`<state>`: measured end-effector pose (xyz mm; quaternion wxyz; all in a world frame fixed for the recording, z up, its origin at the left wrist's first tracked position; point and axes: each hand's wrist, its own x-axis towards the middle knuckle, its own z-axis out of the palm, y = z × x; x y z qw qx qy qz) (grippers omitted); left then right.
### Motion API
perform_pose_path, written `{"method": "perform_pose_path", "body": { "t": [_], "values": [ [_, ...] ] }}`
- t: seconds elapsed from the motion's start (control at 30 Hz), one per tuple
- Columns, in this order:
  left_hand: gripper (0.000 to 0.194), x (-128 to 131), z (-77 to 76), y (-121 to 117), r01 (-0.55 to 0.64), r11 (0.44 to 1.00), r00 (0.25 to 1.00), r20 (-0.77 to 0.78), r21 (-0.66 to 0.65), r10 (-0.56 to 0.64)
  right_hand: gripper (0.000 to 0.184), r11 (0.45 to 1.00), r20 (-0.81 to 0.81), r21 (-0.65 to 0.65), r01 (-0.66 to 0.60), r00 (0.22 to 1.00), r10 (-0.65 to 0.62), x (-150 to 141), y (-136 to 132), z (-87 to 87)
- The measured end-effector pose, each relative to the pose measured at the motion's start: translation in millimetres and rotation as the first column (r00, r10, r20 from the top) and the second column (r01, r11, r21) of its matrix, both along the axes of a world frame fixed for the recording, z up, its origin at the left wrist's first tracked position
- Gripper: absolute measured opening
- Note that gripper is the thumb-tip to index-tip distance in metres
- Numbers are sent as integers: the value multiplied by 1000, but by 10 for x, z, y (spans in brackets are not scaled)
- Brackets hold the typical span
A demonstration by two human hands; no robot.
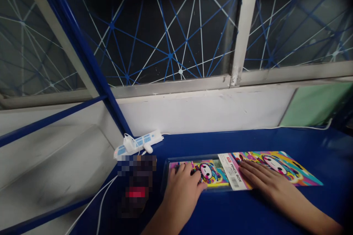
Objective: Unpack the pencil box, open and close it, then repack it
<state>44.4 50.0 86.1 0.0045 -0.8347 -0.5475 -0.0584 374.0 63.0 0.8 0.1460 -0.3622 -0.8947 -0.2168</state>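
Note:
A clear plastic pencil box (193,174) lies flat on the blue desk (248,143), with a bright cartoon-printed card inside. A longer printed card sleeve (278,167) with a white "PENCIL BOX" label (233,170) extends from its right end. My left hand (182,187) sits curled over the box's left half, fingertips on the lid. My right hand (267,178) lies flat on the printed sleeve, fingers spread slightly and pointing left towards the label.
A white power strip (139,144) with a plug in it stands at the desk's back left. Left of the box is a pixelated dark object (135,185). White cables run along the desk's edges. A pale wall and a netted window (171,25) rise behind.

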Motion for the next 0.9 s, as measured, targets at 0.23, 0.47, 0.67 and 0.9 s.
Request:
{"method": "perform_pose_path", "body": {
  "t": [0.23,0.47,0.67,0.9],
  "values": [
    [41,182,-170,458,-80,997,994,-72,25,81,63,999,26,-44,-29,999,30,-357,366,-5],
    [56,37,-365,513,-67,998,998,10,7,67,67,993,-12,-115,23,1000,-24,-383,397,-15],
    [82,-33,-316,505,19,998,1000,16,-66,-18,65,986,36,-169,-10,999,17,-269,444,101],
    [79,-39,-311,494,8,997,999,52,-80,-3,66,982,-12,-187,-34,999,32,-93,487,150]
  ]
}}
